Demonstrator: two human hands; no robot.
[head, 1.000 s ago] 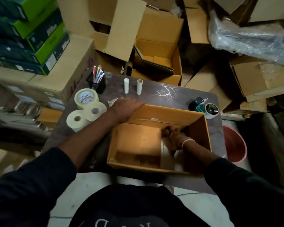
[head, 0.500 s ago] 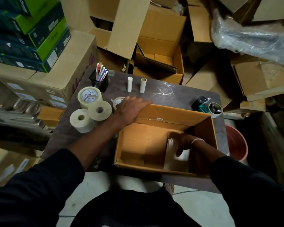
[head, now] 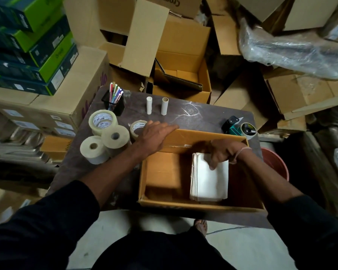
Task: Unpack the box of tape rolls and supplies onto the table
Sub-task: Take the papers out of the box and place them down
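An open cardboard box (head: 201,205) sits on the dark table (head: 195,115) in front of me. My right hand (head: 222,152) grips the top edge of a white stack of paper sheets (head: 210,180) and holds it above the box's right half. My left hand (head: 154,136) rests flat on the box's far left rim, fingers apart. To the left on the table stand two white tape rolls (head: 105,144), a clear tape roll (head: 102,120) and a smaller tape roll (head: 138,127) partly hidden by my left hand.
A black cup of pens (head: 113,100) and two small tubes (head: 156,106) stand at the table's far side. A green tape dispenser (head: 239,128) lies at the right. A red bucket (head: 277,162) sits on the floor at right. Cardboard boxes crowd all around.
My right hand has lifted the white paper stack up from the bottom of the box. My left hand has stayed on the box rim.
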